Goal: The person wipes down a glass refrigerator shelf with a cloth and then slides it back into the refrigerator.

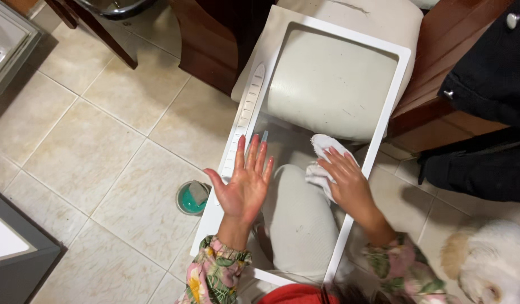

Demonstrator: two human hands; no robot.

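A glass shelf with a white plastic frame (400,73) lies tilted across my lap and a cream chair cushion. My left hand (244,183) lies flat and open on the glass near the frame's left edge, fingers spread. My right hand (347,183) presses a white cloth (322,147) onto the glass a little to the right. Both sleeves are floral.
A small round tub of green paste with a sponge (193,197) sits on the tiled floor left of the shelf. A wooden chair (206,45) stands behind. A white furry dog (491,264) lies at the lower right. A dark garment (491,84) hangs at the right.
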